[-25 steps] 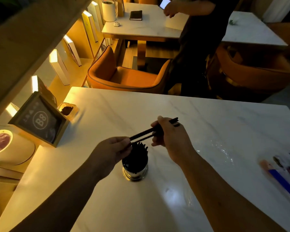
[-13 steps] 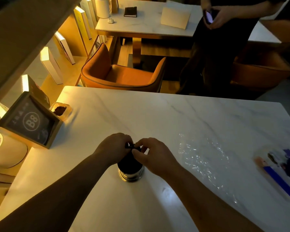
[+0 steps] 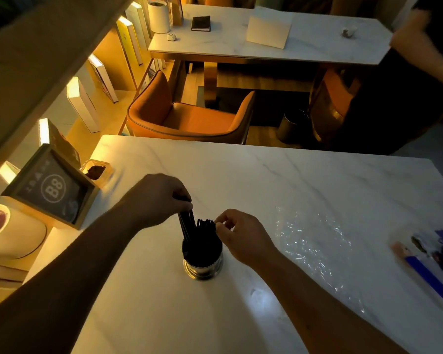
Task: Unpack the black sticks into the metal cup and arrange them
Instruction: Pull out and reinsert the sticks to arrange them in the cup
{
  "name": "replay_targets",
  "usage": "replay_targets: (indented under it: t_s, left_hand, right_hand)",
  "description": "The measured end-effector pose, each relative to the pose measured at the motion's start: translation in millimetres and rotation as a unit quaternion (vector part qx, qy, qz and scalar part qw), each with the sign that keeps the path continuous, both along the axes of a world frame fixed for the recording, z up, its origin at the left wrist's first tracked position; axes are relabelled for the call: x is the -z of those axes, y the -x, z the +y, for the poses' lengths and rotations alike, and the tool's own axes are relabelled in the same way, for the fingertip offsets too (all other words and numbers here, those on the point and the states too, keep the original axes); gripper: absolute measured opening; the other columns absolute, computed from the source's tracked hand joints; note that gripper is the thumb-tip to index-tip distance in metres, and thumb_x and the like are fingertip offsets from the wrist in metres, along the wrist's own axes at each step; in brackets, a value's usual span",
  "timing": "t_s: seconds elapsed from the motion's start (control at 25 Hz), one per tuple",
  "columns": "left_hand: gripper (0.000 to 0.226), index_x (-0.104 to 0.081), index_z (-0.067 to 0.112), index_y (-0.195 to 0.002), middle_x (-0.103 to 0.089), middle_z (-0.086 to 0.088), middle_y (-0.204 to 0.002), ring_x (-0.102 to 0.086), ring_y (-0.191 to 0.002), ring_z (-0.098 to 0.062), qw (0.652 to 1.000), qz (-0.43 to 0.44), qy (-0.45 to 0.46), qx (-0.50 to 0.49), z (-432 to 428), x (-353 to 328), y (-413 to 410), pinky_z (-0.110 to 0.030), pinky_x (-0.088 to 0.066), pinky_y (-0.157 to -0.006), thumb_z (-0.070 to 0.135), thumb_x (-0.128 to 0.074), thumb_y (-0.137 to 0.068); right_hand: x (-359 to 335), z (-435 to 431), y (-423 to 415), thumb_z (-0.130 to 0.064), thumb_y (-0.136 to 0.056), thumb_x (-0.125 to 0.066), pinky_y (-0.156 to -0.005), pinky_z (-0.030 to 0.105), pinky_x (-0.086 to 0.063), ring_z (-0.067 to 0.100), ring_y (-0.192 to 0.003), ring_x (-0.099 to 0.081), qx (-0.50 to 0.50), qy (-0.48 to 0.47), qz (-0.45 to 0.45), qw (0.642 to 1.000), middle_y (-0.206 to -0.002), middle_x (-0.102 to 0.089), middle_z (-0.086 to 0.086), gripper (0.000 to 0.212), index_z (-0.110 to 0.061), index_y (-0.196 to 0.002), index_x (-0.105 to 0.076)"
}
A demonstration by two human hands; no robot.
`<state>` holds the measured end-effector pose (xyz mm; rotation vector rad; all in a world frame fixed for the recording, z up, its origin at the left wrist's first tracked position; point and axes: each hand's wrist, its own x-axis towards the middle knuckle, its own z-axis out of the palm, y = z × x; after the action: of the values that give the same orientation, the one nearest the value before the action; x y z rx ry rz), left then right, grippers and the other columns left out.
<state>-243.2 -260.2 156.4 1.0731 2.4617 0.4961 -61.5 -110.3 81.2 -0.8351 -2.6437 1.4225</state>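
Now upright in the metal cup point(image 3: 203, 263), the black sticks point(image 3: 202, 235) stand at about 6 o'clock on the marble surface point(image 3: 266, 175), just below mid-frame. A second ago a pair of them lay level between both hands above the cup, and half a second ago both hands closed over its mouth. That pair has since gone in. The left grip point(image 3: 161, 198) has risen to 11 o'clock of the cup and pinches a few sticks by their top ends, drawing them above the rest while their lower ends stay inside the rim. The right grip point(image 3: 243, 235) sits at 2 o'clock of the cup, its curled fingertips point(image 3: 219, 222) at the tops of the main bundle. Whether they pinch a stick or only touch the tips cannot be told.

Unpacking looks finished, judging by the clear wrap point(image 3: 310, 241) lying flat at 3 o'clock of the cup, and the work now appears to be arranging. The sticks' long axis runs near vertical, tops up toward the camera. The lifted few lean slightly toward 11 o'clock, out of line with the bundle. A table sign point(image 3: 54, 187) marked B8 stands at 10 o'clock of the cup.
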Motion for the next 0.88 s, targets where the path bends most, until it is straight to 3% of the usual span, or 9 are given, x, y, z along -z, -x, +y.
replay_targets:
  t_s: [0.2,0.32,0.4,0.48,0.56,0.64,0.72,0.8,0.88]
  left_hand:
    - [0.008,-0.071,0.038,-0.088,-0.074,0.012,-0.078,-0.072,-0.073,0.000,0.984,-0.048,-0.132,-0.108,-38.6,-65.1,30.4,-0.026,-0.055,-0.061,0.033,-0.078,-0.088]
    - [0.007,-0.074,0.033,-0.092,-0.077,0.006,-0.088,-0.075,-0.083,-0.009,0.903,-0.156,-0.308,-0.255,-53.6,-52.8,32.7,-0.018,-0.055,-0.063,0.027,-0.075,-0.092]
    - [0.008,-0.074,0.024,-0.099,-0.074,-0.003,-0.103,-0.071,-0.095,-0.017,0.831,-0.270,-0.365,-0.322,-49.6,-26.8,19.6,-0.022,-0.057,-0.070,0.019,-0.072,-0.093]
    - [0.018,-0.073,0.015,-0.104,-0.074,-0.007,-0.104,-0.070,-0.093,-0.017,0.777,-0.367,-0.380,-0.342,-43.0,0.0,-1.6,-0.024,-0.058,-0.072,0.017,-0.074,-0.086]
    - [0.032,-0.072,0.007,-0.105,-0.078,-0.004,-0.087,-0.071,-0.077,-0.011,0.734,-0.439,-0.391,-0.341,-38.3,27.2,-25.6,-0.021,-0.059,-0.067,0.021,-0.076,-0.076]
    - [0.037,-0.071,0.000,-0.109,-0.076,-0.004,-0.081,-0.068,-0.070,-0.011,0.690,-0.503,-0.391,-0.345,-36.2,53.0,-50.1,-0.020,-0.058,-0.065,0.018,-0.076,-0.077]
    - [0.037,-0.070,-0.003,-0.114,-0.075,-0.009,-0.088,-0.069,-0.074,-0.012,0.654,-0.551,-0.380,-0.353,-38.1,74.5,-68.0,-0.021,-0.059,-0.068,0.016,-0.075,-0.082]
    - [0.030,-0.072,0.001,-0.114,-0.078,-0.012,-0.097,-0.074,-0.084,-0.018,0.673,-0.557,-0.338,-0.349,-42.6,87.7,-74.6,-0.027,-0.061,-0.074,0.018,-0.074,-0.088]
    - [0.021,-0.076,0.012,-0.110,-0.080,-0.008,-0.099,-0.076,-0.091,-0.025,0.777,-0.491,-0.250,-0.306,-48.3,94.6,-72.4,-0.035,-0.063,-0.078,0.024,-0.073,-0.094]
  right_hand:
    - [-1.9,8.0,2.2,-0.027,-0.088,-0.057,-0.051,0.009,-0.041,-0.005,-0.060,-0.061,0.032,0.034,0.022,0.999,-0.073,-0.069,-0.030,0.019,-0.026,-0.091,-0.075]
    - [-9.0,10.3,2.0,-0.035,-0.081,-0.063,-0.054,0.016,-0.045,-0.001,-0.058,-0.060,0.032,0.105,0.012,0.994,-0.074,-0.074,-0.014,0.023,-0.024,-0.095,-0.076]
    - [-16.7,6.4,4.5,-0.050,-0.079,-0.070,-0.057,0.024,-0.052,0.007,-0.066,-0.067,-0.019,0.205,-0.008,0.979,-0.091,-0.078,0.003,0.042,-0.024,-0.112,-0.072]
    - [-25.6,0.6,8.4,-0.054,-0.079,-0.078,-0.064,0.032,-0.058,0.019,-0.074,-0.071,-0.014,0.352,0.012,0.936,-0.106,-0.076,0.013,0.058,-0.020,-0.124,-0.067]
    - [-32.7,-1.1,13.4,-0.049,-0.084,-0.081,-0.069,0.037,-0.060,0.026,-0.080,-0.072,0.057,0.514,0.065,0.854,-0.111,-0.076,0.014,0.055,-0.015,-0.125,-0.068]
    - [-34.0,0.5,15.2,-0.045,-0.091,-0.078,-0.068,0.038,-0.061,0.029,-0.079,-0.071,0.139,0.593,0.106,0.786,-0.106,-0.074,0.016,0.045,-0.012,-0.122,-0.069]
    - [-30.0,2.2,14.4,-0.036,-0.100,-0.069,-0.064,0.036,-0.061,0.027,-0.072,-0.071,0.175,0.563,0.112,0.800,-0.096,-0.073,0.016,0.028,-0.010,-0.110,-0.075]
    - [-26.2,3.0,12.5,-0.024,-0.103,-0.064,-0.060,0.035,-0.061,0.027,-0.067,-0.073,0.182,0.465,0.094,0.861,-0.089,-0.075,0.017,0.024,-0.008,-0.093,-0.079]
    - [-26.2,5.6,11.1,-0.018,-0.100,-0.064,-0.057,0.035,-0.062,0.027,-0.064,-0.075,0.178,0.358,0.097,0.911,-0.083,-0.077,0.017,0.025,-0.009,-0.082,-0.079]
